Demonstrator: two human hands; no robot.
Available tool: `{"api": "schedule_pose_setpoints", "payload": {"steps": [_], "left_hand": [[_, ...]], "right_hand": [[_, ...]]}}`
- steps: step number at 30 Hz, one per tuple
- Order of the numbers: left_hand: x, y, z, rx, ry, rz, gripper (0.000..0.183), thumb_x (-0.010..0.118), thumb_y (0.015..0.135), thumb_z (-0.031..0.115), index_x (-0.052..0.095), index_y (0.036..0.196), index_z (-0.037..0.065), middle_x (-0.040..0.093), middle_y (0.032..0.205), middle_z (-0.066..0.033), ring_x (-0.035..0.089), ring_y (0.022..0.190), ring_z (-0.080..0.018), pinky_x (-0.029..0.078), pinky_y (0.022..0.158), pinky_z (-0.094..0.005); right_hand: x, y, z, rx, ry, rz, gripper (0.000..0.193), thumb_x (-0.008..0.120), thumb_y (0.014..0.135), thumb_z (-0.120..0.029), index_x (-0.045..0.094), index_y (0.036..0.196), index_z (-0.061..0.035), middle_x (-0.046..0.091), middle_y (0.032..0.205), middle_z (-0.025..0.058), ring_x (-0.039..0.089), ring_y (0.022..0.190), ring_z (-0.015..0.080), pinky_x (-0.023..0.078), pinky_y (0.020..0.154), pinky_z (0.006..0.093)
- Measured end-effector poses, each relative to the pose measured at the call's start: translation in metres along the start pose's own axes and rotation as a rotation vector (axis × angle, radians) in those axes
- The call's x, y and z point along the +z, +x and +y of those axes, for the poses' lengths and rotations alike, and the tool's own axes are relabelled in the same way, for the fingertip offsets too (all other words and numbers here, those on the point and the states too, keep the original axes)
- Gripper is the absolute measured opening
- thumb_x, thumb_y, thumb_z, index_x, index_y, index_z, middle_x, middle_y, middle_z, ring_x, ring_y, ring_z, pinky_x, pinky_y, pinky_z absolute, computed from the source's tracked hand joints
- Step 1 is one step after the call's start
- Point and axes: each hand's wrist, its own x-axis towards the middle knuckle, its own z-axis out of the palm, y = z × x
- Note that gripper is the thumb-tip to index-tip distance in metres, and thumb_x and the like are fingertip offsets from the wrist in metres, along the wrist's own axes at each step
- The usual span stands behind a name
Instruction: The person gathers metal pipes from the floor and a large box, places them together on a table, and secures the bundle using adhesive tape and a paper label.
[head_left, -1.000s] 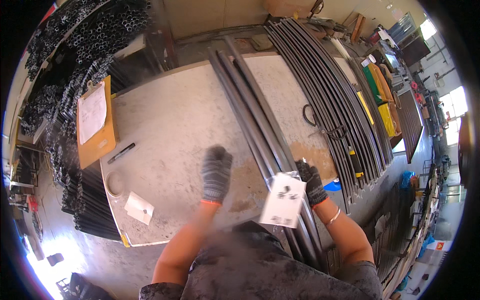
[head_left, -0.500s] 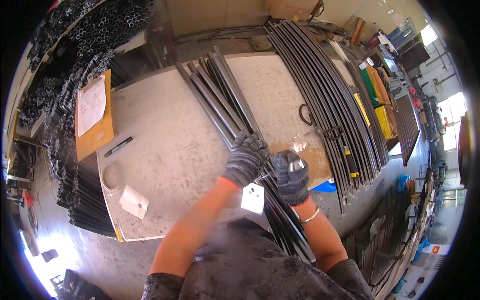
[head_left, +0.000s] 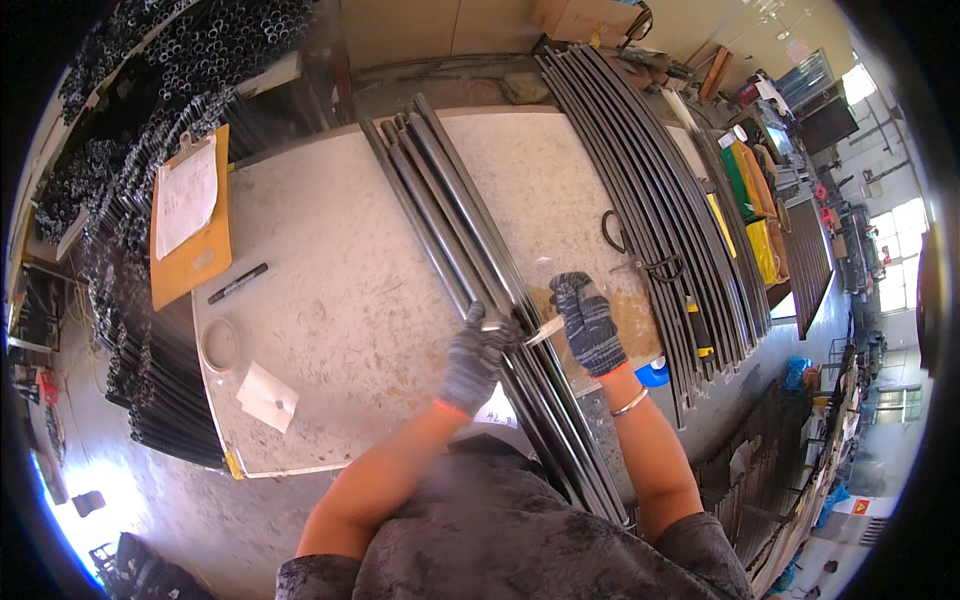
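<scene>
A bundle of dark metal tubes (head_left: 455, 215) lies slantwise across the pale worktable (head_left: 330, 300), its near end reaching past the table edge by my body. My left hand (head_left: 475, 360), in a grey striped knit glove, is closed around the bundle near its middle. Just right of it, my gloved right hand (head_left: 588, 325) is closed and raised. A pale, shiny strip of tape (head_left: 545, 330) stretches from the bundle toward that hand; its end is hidden in the fingers. A white paper with writing (head_left: 498, 410) lies partly under my left wrist.
Black-handled scissors (head_left: 640, 262) rest against a row of long tubes (head_left: 660, 200) on the right. To the left are a clipboard (head_left: 190, 215), a black marker (head_left: 238, 284), a tape roll (head_left: 220, 345) and a folded paper (head_left: 267, 398). Stacked tubes (head_left: 215, 50) fill the far left.
My right hand has drawn slightly up and away from the bundle, and the strip now shows stretched between them. My left hand has turned and shifted a little down the tubes.
</scene>
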Motion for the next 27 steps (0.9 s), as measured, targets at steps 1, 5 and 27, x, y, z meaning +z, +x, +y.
{"api": "schedule_pose_setpoints", "payload": {"steps": [1,5,27], "left_hand": [[-0.010,-0.007,0.003,-0.047,-0.077,0.063,0.033,0.045,0.096,0.027,0.059,0.100,-0.003,0.066,0.079,-0.0108,0.061,0.072,-0.0186,0.050,0.064,-0.0280],[-0.038,-0.033,0.024,-0.211,-0.248,0.300,0.026,0.053,0.094,0.022,0.062,0.092,-0.003,0.067,0.088,-0.0120,0.062,0.083,-0.0190,0.050,0.078,-0.0320],[-0.028,-0.020,-0.028,-0.706,-0.576,0.147,0.024,0.047,0.093,0.025,0.058,0.096,0.004,0.065,0.079,-0.0087,0.062,0.064,-0.0204,0.051,0.057,-0.0339]], "right_hand": [[0.012,-0.009,0.008,0.046,0.034,-0.044,0.025,0.048,0.092,-0.017,0.057,0.110,-0.0006,0.059,0.103,0.0217,0.057,0.090,0.0371,0.046,0.080,0.0427],[0.042,-0.023,0.003,0.521,0.185,-0.346,0.030,0.041,0.095,-0.019,0.055,0.114,0.0001,0.058,0.106,0.0246,0.057,0.093,0.0366,0.046,0.085,0.0417],[0.016,-0.042,-0.050,0.804,1.325,-0.825,0.028,0.052,0.092,-0.029,0.061,0.099,-0.0030,0.064,0.091,0.0071,0.060,0.079,0.0133,0.050,0.069,0.0298]]}}
